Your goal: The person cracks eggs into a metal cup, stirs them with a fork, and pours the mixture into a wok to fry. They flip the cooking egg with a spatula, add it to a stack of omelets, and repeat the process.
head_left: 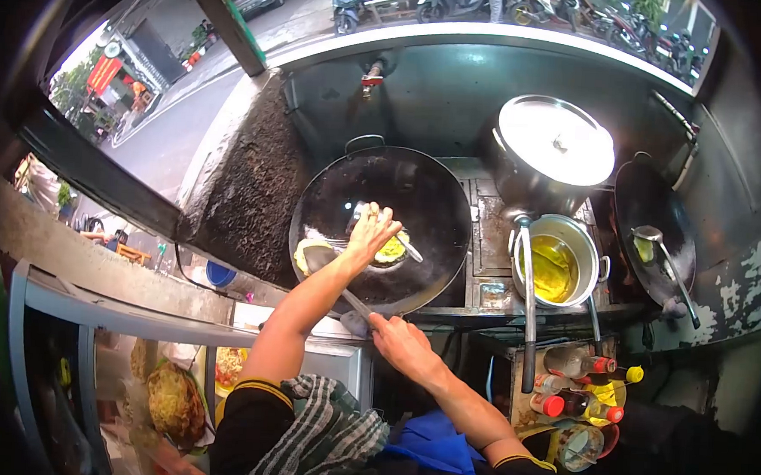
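My left hand [375,231] reaches over the big black wok [439,185], its fingers bent down. A pale, narrow object [412,249] sticks out beside it; what the fingers grip is mostly hidden. Yellow-green egg-like food [390,250] shows just under that hand. My right hand [403,346] is closed around the handle of a wok spatula [317,257] at the wok's near edge. The spatula's blade is inside the wok on the left, touching or close to another pale yellow piece of food [301,257]. A grey cloth [355,323] sits at the near rim.
Right of the wok stand a lidded pot [513,171] and a smaller pot [596,287] of yellow liquid, with long handles across it. A second wok [658,200] holds a ladle [667,263]. Bottles [567,363] crowd a lower shelf. A glass case [149,307] is at lower left.
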Available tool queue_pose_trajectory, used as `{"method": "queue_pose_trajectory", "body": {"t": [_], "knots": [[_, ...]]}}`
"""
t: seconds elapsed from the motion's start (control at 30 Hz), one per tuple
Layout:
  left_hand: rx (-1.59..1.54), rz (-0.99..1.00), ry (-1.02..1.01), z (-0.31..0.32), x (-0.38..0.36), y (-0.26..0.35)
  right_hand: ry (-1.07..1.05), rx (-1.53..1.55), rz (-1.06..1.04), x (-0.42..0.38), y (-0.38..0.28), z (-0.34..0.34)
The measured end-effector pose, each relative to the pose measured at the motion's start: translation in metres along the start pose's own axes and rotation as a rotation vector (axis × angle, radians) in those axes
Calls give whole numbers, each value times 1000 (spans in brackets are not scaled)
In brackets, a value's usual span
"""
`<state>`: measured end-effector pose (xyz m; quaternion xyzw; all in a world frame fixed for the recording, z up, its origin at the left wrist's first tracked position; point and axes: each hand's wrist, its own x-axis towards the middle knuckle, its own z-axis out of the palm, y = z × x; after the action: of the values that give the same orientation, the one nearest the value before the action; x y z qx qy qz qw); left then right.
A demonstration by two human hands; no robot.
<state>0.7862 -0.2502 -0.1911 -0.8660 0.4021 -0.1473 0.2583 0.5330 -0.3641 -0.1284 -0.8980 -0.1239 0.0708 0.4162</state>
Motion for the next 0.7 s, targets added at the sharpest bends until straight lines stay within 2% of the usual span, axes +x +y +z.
{"method": "queue_pose_trajectory", "body": {"t": [0.07, 0.17, 0.2, 0.27, 0.4, 0.5, 0.6, 0.67, 0.7], "knots": [[-21, -12, 78, 2, -4, 1, 5, 26, -22, -1, 0, -1], [-387, -288, -23, -11, -16, -4, -3, 12, -40, 0, 3, 2], [-470, -378, 113, -10, -23, -5, 7, 6, -54, 1, 2, 1], [-730, -528, 122, -6, -33, -7, -7, -2, -66, 2, 2, 2], [-914, -831, 201, -5, -44, 5, -63, -45, -61, 6, -2, -7], [-1113, -1068, 132, -44, -48, 1, -65, -71, -40, 9, 0, -6], [-1105, -1034, 424, -42, -52, -10, -37, -50, -106, 12, 9, 0], [-1061, -1010, 575, -50, -59, -22, -52, -73, -80, 13, 3, -1], [-1070, -1007, 575, -61, -67, -30, -59, -78, -64, 12, 0, -3]]}}
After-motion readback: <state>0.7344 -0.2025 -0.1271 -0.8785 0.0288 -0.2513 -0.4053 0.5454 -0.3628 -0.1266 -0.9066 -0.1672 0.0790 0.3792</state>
